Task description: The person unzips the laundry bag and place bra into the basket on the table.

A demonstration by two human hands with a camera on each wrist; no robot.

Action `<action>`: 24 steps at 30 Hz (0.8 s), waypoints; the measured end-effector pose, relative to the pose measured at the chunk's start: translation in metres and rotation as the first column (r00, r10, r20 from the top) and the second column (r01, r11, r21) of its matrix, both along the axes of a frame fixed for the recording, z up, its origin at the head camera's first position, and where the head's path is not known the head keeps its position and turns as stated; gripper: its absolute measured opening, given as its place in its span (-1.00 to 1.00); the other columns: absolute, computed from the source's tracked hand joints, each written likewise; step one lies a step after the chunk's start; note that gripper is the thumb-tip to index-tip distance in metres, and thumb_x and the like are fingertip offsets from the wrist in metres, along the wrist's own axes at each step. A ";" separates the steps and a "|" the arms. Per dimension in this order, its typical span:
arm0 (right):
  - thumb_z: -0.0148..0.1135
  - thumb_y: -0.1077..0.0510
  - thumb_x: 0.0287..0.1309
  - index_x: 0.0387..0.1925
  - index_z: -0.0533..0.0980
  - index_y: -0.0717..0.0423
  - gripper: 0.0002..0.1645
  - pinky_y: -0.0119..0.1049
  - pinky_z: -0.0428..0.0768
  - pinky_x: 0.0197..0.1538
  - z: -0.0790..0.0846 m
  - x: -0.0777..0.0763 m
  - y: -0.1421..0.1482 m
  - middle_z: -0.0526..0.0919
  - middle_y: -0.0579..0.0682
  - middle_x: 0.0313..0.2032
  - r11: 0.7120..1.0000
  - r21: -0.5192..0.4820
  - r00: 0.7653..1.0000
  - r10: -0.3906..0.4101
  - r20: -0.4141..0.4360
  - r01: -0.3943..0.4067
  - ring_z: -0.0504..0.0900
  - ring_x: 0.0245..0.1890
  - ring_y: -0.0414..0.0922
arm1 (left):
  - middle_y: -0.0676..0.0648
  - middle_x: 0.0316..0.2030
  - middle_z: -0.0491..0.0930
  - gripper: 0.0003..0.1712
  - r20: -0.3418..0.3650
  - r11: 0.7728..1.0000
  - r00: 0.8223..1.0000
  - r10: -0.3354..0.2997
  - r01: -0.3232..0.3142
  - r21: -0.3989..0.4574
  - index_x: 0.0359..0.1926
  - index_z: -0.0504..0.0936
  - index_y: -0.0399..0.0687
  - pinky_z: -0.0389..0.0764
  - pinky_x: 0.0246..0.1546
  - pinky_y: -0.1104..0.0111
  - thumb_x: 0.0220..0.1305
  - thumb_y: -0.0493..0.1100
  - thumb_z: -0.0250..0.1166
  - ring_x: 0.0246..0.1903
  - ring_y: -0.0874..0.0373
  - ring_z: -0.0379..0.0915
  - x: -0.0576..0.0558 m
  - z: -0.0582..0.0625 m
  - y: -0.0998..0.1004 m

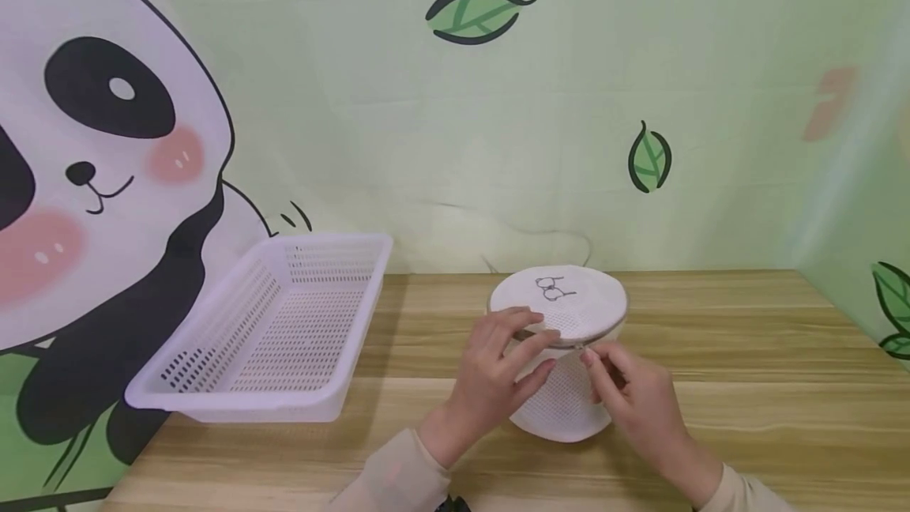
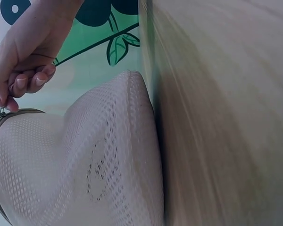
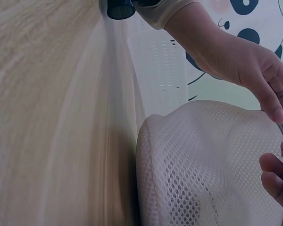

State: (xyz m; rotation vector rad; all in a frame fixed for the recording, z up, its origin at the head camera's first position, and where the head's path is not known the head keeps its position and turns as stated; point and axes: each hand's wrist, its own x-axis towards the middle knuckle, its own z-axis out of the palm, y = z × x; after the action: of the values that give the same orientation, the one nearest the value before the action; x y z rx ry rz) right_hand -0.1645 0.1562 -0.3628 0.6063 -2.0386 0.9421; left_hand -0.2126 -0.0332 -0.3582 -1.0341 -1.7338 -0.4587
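Note:
A white mesh laundry bag, round like a drum, stands upright on the table. Its flat lid carries a small printed line drawing, and a grey zipper runs round the rim. At the front left of that rim, my left hand holds the edge with bent fingers and thumb, beside a dark gap in the zipper. My right hand pinches the zipper pull at the front, its other fingers curled in. The mesh side bulges and creases in both wrist views.
To the left on the wooden table sits a white plastic basket with slotted walls and floor. Behind the table hangs a green backdrop with a panda and leaves.

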 end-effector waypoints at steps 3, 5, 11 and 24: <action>0.24 0.47 0.03 -0.45 0.51 0.15 -0.82 -0.65 0.32 -0.63 0.000 0.001 -0.001 0.41 -0.28 -0.71 1.000 0.013 1.000 0.011 -0.021 -0.010 0.33 -0.66 -0.49 | -0.07 -0.05 0.56 -0.61 -0.005 1.000 1.000 -0.009 0.009 0.001 -0.10 0.63 0.01 0.50 0.13 0.30 0.00 -0.09 0.47 0.02 0.07 0.49 0.000 -0.001 0.001; 0.24 0.46 0.03 -0.45 0.51 0.15 -0.83 -0.66 0.32 -0.63 0.000 0.001 -0.001 0.41 -0.28 -0.71 1.000 0.021 0.999 0.020 -0.031 -0.019 0.33 -0.66 -0.50 | -0.07 -0.07 0.56 -0.61 -0.007 1.000 1.000 -0.015 0.015 0.002 -0.10 0.63 0.00 0.50 0.13 0.29 0.00 -0.09 0.47 0.02 0.07 0.50 0.000 -0.002 0.002; 0.23 0.44 0.05 -0.44 0.53 0.15 -0.85 -0.67 0.34 -0.62 -0.001 0.002 -0.003 0.41 -0.29 -0.70 0.999 0.041 0.998 0.038 -0.057 -0.035 0.34 -0.66 -0.50 | -0.07 -0.08 0.56 -0.62 -0.015 1.000 1.000 -0.017 0.017 0.004 -0.11 0.63 -0.01 0.51 0.11 0.29 0.01 -0.08 0.47 0.00 0.07 0.50 0.000 -0.004 0.003; 0.24 0.44 0.05 -0.43 0.52 0.14 -0.83 -0.68 0.40 -0.59 -0.001 0.006 -0.008 0.43 -0.29 -0.69 0.997 0.051 0.998 0.056 -0.041 -0.054 0.36 -0.63 -0.51 | -0.06 -0.12 0.57 -0.67 -0.039 1.000 0.999 0.009 -0.009 0.017 -0.17 0.65 0.00 0.52 0.09 0.33 0.00 -0.09 0.47 -0.05 0.09 0.51 -0.002 -0.007 0.003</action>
State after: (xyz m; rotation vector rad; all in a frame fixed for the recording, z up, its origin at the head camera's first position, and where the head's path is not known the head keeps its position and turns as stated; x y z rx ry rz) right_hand -0.1587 0.1486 -0.3642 0.7063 -2.0217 0.9055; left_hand -0.2143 -0.0300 -0.3650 -1.0166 -1.6971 -0.4439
